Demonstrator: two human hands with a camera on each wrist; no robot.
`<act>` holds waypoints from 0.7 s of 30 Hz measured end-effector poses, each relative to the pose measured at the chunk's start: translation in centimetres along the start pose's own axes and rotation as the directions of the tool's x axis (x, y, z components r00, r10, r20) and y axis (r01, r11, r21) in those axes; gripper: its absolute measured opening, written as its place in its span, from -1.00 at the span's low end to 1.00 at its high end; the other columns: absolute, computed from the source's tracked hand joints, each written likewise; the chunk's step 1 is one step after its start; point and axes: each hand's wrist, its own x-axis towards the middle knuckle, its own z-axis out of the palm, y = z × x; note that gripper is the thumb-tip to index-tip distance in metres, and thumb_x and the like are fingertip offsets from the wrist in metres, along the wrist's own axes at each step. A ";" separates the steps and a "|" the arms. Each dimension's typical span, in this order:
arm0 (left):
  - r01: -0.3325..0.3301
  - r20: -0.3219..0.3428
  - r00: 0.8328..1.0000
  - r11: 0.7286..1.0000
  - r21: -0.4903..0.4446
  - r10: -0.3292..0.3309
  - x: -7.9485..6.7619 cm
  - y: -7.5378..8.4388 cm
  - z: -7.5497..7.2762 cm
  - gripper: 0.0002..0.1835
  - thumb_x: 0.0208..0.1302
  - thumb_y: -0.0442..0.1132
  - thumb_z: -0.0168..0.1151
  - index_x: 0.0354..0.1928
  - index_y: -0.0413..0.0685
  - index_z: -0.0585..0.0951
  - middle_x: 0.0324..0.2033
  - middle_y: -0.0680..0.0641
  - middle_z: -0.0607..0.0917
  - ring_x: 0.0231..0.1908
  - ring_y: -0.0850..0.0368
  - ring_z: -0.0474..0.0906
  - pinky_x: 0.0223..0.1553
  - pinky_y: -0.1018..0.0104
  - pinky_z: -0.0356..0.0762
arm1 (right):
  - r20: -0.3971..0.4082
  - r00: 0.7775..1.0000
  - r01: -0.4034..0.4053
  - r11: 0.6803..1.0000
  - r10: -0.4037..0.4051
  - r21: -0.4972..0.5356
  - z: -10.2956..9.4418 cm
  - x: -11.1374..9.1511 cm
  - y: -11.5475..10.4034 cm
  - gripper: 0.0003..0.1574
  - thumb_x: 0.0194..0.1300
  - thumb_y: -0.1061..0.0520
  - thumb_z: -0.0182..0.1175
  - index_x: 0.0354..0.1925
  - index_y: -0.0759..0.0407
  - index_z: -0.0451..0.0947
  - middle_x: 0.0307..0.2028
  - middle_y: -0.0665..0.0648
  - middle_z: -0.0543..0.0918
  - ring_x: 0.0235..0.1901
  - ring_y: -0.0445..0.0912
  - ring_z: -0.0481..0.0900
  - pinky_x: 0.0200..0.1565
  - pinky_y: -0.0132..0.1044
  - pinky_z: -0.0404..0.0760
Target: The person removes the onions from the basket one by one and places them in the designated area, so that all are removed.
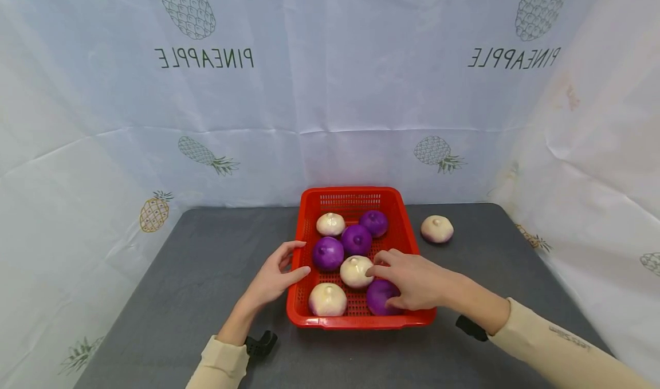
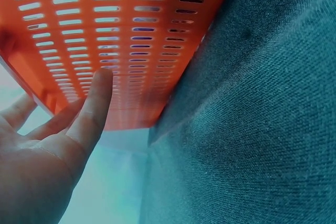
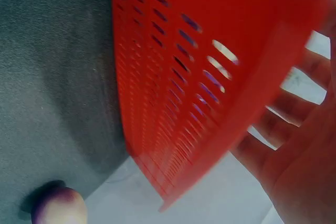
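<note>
A red plastic basket [image 1: 294,297] holds several round root vegetables, some white like turnips, others purple like onions. At the basket's left side my left hand [image 1: 273,273] holds the rim, thumb and forefinger over it; in the left wrist view a finger [image 2: 97,98] lies against the slotted outer wall. My right hand [image 1: 415,279] reaches over the right rim and grips a purple onion [image 1: 380,297] in the near right corner, thumb on its right side. A fingertip is right at the edge of a neighbouring white turnip [image 1: 354,271]. The basket's wall hides that grip in the right wrist view.
Another white turnip with a purple base [image 1: 437,229] lies on the dark grey table [image 1: 227,246], right of the basket. Inside the basket are another white turnip [image 1: 327,300] and a purple onion [image 1: 327,254]. A pineapple-print cloth [image 1: 356,91] hangs behind and at both sides.
</note>
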 end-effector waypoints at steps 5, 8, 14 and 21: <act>0.003 -0.002 1.000 1.000 0.000 -0.003 -0.1 0.0 0.0 -0.34 0.32 -0.22 0.36 0.40 -0.20 0.35 0.27 -0.33 0.46 0.19 -0.29 0.49 -0.04 0.09 0.71 | 0.037 0.999 0.000 1.000 0.000 -0.007 0.8 0.4 0.1 -0.26 0.08 -0.09 0.54 0.23 -0.10 0.54 0.11 0.02 0.51 0.07 -0.09 0.47 0.03 -0.14 0.65; 0.006 -0.002 1.000 1.000 0.002 -0.006 -0.1 0.0 0.0 -0.33 0.32 -0.21 0.36 0.40 -0.20 0.35 0.28 -0.34 0.45 0.20 -0.31 0.48 -0.03 0.08 0.70 | 0.064 0.998 -0.008 1.000 0.008 0.001 1.3 0.5 0.1 -0.22 0.05 -0.10 0.55 0.23 -0.13 0.53 0.08 -0.01 0.50 0.04 -0.12 0.45 0.00 -0.17 0.65; 0.008 0.000 1.000 1.000 0.006 -0.008 -0.1 0.0 0.0 -0.33 0.32 -0.21 0.36 0.40 -0.19 0.35 0.28 -0.33 0.45 0.21 -0.30 0.48 -0.03 0.08 0.70 | 0.084 0.996 -0.019 1.000 0.019 -0.005 1.9 0.8 0.3 -0.20 0.06 -0.08 0.55 0.27 -0.17 0.50 0.07 -0.02 0.48 0.01 -0.13 0.44 -0.05 -0.19 0.66; 0.009 0.002 1.000 1.000 -0.003 -0.009 -0.2 0.0 0.0 -0.34 0.32 -0.21 0.36 0.40 -0.17 0.35 0.28 -0.30 0.46 0.20 -0.27 0.48 -0.04 0.06 0.71 | 0.089 0.996 -0.031 0.999 0.033 -0.020 2.3 1.2 0.4 -0.36 0.10 -0.05 0.51 0.16 -0.14 0.59 0.07 -0.02 0.49 0.01 -0.13 0.43 -0.12 -0.22 0.68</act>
